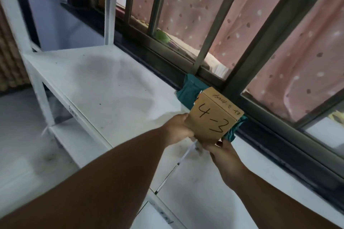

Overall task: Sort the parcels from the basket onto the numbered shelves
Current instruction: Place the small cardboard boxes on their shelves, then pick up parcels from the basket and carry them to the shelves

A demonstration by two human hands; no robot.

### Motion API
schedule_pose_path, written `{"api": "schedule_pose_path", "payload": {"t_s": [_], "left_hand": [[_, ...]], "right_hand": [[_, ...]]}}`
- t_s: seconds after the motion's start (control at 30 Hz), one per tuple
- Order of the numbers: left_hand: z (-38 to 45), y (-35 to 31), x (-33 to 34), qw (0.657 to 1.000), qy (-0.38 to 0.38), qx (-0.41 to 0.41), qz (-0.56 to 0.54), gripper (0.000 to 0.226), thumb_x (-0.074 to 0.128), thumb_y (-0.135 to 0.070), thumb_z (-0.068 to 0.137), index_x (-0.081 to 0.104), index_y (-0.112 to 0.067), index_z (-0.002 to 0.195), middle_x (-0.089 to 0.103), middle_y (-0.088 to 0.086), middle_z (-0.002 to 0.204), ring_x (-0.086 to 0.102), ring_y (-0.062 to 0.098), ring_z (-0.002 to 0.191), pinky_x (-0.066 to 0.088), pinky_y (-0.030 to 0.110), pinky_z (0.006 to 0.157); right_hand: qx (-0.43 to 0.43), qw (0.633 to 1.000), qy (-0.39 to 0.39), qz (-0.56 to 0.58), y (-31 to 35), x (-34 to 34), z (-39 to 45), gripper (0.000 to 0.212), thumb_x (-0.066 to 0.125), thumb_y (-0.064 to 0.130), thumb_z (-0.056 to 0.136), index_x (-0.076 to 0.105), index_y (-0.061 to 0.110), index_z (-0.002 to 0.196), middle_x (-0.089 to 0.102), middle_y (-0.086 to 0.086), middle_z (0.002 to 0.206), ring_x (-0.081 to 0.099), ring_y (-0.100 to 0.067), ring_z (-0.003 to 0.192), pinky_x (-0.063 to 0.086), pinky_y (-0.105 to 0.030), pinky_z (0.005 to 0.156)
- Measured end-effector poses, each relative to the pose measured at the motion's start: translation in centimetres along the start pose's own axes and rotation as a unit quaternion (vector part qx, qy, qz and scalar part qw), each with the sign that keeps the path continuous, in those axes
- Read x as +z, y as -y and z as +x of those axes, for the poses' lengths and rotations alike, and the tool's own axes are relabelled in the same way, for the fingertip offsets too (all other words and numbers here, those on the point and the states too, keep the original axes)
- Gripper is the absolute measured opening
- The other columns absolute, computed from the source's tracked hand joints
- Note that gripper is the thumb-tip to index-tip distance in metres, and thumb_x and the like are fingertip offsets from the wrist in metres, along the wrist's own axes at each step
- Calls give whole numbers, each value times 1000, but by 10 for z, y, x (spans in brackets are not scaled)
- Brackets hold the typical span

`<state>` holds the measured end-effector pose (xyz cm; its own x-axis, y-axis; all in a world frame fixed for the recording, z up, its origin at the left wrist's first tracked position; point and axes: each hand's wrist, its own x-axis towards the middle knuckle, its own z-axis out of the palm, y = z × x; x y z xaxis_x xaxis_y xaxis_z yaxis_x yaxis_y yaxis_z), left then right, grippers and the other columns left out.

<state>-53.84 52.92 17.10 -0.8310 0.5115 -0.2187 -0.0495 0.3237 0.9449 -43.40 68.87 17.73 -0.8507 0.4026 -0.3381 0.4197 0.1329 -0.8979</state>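
Observation:
A small brown cardboard parcel (pixel 214 115) marked "4-3" in black pen is held over the white shelf board (pixel 96 83), close to the window side. My left hand (pixel 179 126) grips its left lower edge. My right hand (pixel 221 149) holds it from below at the near corner. Behind the box lies a teal wrapped parcel (pixel 188 93) on the shelf, partly hidden by the box. The basket is out of view.
The white metal rack has an upright post (pixel 109 15) at the back and a lower board (pixel 78 141) beneath. A dark window frame with bars (pixel 212 46) and a pink dotted curtain (pixel 290 46) run along the right.

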Motion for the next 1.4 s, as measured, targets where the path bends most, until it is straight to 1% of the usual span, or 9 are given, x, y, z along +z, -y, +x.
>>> {"api": "schedule_pose_path", "payload": {"t_s": [0.1, 0.2, 0.33, 0.47, 0.77, 0.97, 1.13, 1.3, 1.4], "left_hand": [[-12, 4, 0, 999, -35, 10, -30, 61, 77, -13, 90, 56, -22, 148, 59, 1, 145, 55, 17, 120, 47, 29, 95], [-30, 15, -4, 997, -71, 33, 0, 64, 76, -41, 90, 54, -30, 149, 54, -5, 153, 52, 18, 132, 43, 33, 106], [-70, 42, -43, 979, -173, 38, 104, 78, 62, -66, 76, 55, -33, 146, 51, -6, 156, 45, 21, 145, 33, 53, 123], [-132, 88, -106, 956, -248, -40, 150, 73, 64, -64, 83, 52, -37, 149, 41, -3, 164, 34, 24, 152, 28, 53, 125], [-374, 266, -194, 876, -379, -282, 95, 78, 61, -68, 76, 53, -39, 148, 42, -5, 162, 35, 25, 150, 33, 55, 120], [-529, 401, -152, 832, -369, -413, 37, 90, 55, -78, 69, 53, -34, 147, 50, 1, 155, 48, 28, 139, 43, 54, 114], [-633, 498, -91, 778, -362, -508, -72, 102, 59, -90, 61, 42, -47, 153, 28, -7, 169, 34, 33, 152, 38, 65, 115], [-677, 545, -47, 766, -349, -534, -88, 86, 71, -64, 88, 37, -33, 160, 23, 3, 172, 25, 35, 157, 29, 58, 124], [-682, 571, -31, 753, -361, -536, -122, 91, 72, -66, 85, 34, -36, 162, 19, 1, 174, 20, 36, 158, 31, 60, 122]], "right_hand": [[46, 990, -124, -40, -10, 14, -12, 79, 80, 27, 84, 38, 12, 150, 57, -9, 138, 57, -31, 118, 47, -41, 93], [14, 972, -182, -150, -17, 44, -37, 52, 71, 45, 87, 54, 19, 130, 62, -6, 123, 63, -29, 105, 57, -45, 87], [-83, 959, -113, -245, 4, 93, -56, 49, 69, 48, 87, 56, 24, 128, 62, 2, 121, 62, -24, 110, 56, -45, 94], [-157, 932, -15, -326, 23, 145, -73, 59, 68, 46, 89, 53, 19, 140, 53, -4, 139, 51, -26, 129, 46, -40, 105], [-303, 845, 164, -410, -13, 304, -149, 54, 70, 42, 90, 58, 13, 134, 53, -9, 139, 51, -33, 128, 43, -43, 103], [-312, 776, 291, -464, -92, 403, -211, 56, 70, 46, 88, 58, 16, 135, 52, -7, 141, 48, -33, 131, 43, -41, 103], [-309, 698, 403, -505, -178, 453, -258, 60, 67, 48, 91, 52, 23, 143, 48, -3, 144, 43, -28, 132, 41, -38, 103], [-284, 612, 480, -561, -266, 477, -288, 65, 63, 51, 92, 40, 35, 151, 41, -2, 148, 34, -26, 137, 46, -40, 102], [-257, 594, 493, -581, -309, 484, -294, 75, 63, 48, 92, 26, 39, 156, 40, -5, 146, 36, -27, 132, 49, -40, 98]]}}
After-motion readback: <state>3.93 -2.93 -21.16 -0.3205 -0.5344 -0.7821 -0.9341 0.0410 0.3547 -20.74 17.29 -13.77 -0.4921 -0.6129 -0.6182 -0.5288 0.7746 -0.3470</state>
